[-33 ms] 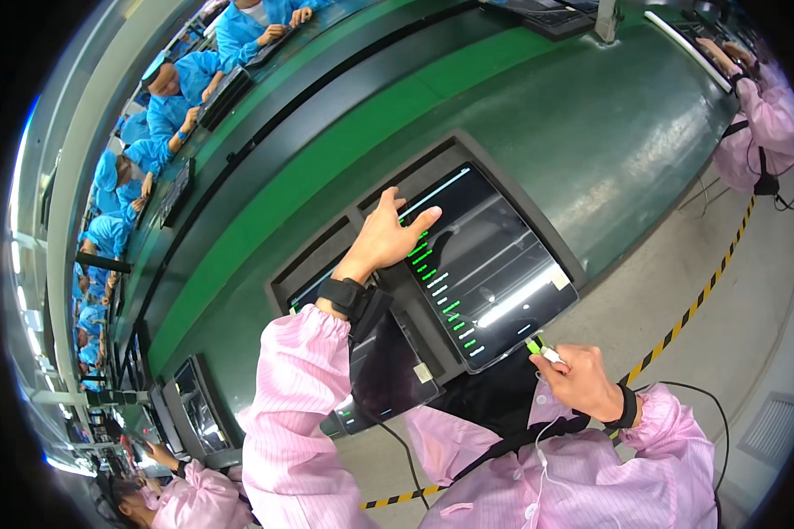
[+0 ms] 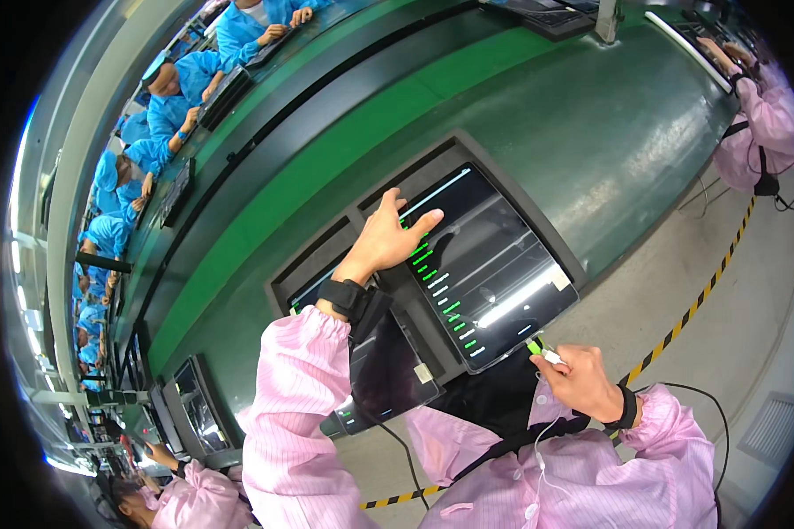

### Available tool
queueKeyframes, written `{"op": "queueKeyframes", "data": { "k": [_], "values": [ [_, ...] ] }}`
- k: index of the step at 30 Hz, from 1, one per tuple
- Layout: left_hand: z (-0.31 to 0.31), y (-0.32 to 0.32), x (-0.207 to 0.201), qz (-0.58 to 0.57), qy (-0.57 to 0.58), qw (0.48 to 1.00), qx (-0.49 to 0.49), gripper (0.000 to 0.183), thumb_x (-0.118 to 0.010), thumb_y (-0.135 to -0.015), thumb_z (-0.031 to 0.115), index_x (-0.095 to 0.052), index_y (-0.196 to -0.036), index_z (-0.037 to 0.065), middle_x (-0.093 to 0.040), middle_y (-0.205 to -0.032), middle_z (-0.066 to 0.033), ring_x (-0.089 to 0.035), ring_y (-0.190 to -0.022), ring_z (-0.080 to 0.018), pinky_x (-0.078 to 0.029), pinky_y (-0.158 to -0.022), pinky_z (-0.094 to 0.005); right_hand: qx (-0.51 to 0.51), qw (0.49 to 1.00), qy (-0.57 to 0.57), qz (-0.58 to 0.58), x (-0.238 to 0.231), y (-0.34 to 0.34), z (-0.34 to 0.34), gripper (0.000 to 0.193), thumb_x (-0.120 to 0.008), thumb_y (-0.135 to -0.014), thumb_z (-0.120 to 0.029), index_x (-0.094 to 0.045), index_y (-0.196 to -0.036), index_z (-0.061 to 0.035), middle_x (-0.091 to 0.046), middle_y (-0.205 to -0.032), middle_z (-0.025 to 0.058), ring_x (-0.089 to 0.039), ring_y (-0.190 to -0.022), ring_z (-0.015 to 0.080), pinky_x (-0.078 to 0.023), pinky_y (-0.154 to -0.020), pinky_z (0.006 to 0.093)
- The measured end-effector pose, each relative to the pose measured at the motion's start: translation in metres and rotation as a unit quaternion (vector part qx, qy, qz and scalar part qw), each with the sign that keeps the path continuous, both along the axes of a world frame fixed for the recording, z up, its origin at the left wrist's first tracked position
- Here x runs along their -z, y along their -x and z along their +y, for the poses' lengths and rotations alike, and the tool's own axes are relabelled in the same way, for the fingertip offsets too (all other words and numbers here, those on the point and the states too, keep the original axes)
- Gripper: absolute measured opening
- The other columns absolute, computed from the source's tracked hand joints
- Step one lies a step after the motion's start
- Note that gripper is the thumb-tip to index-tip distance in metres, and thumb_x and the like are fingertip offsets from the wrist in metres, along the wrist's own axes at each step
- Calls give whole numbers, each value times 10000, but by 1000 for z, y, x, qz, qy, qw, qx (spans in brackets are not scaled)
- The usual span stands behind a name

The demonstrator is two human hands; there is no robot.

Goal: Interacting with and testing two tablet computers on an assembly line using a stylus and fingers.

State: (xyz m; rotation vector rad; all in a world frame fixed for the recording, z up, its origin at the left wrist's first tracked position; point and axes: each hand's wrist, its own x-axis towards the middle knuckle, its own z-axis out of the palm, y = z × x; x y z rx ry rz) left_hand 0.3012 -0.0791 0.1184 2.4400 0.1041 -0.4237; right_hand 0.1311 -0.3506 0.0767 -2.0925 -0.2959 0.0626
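Observation:
A tablet (image 2: 494, 256) lies tilted in a dark tray, its black screen lit with a column of green and white text lines. My left hand (image 2: 388, 234) is over the tablet's upper left edge with thumb and fingers spread; whether a fingertip touches the glass I cannot tell. Close to the tablet's lower edge, my right hand (image 2: 582, 379) pinches a white and green cable plug (image 2: 550, 355). A thin white cord (image 2: 543, 450) hangs below that hand. A second tablet (image 2: 384, 366), partly hidden by my left forearm, rests to the left.
The dark foam tray (image 2: 560, 238) sits on a green work table (image 2: 626, 115). Another device in a tray (image 2: 198, 406) stands at the far left. People in blue (image 2: 181, 97) work across the bench, and a person in pink (image 2: 759, 123) is at the right. Black cords hang near me.

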Motion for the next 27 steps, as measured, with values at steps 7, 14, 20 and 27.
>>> {"op": "queueKeyframes", "data": {
  "k": [7,14,20,27],
  "values": [
    [2,0,5,-12,-17,999,31,1001,-648,-744,576,-219,-1362,-84,-345,-1369,-287,-405,-1248,-359,-342,-1023,-390,21,1000,0,23,0,-2,2,362,-710,-753,-81,-413,-558,-11,-438,-491,139,-422,-400,267,-322,-397,346],
    [-2,2,1,14,-40,997,61,1159,-743,-617,596,-192,-1359,-103,-318,-1378,-295,-338,-1289,-371,-293,-1063,-403,73,977,-72,186,5,-4,5,389,-692,-780,-36,-392,-532,-36,-430,-488,-17,-349,-517,22,-294,-402,239],
    [0,3,11,-9,-7,998,64,1306,-803,-497,593,-146,-1360,-134,-292,-1364,-332,-284,-1309,-387,-262,-1078,-412,96,914,-196,342,-5,-15,5,251,-684,-770,-4,-491,-612,-32,-510,-545,-22,-447,-504,18,-318,-417,221],
    [7,7,11,25,-34,994,106,1281,-808,-532,560,-113,-1388,-93,-195,-1428,-294,-186,-1353,-370,-211,-1103,-426,42,997,58,-33,-18,-10,-9,237,-617,-837,-126,-493,-694,17,-510,-593,83,-492,-499,197,-373,-487,339]
  ]
}}
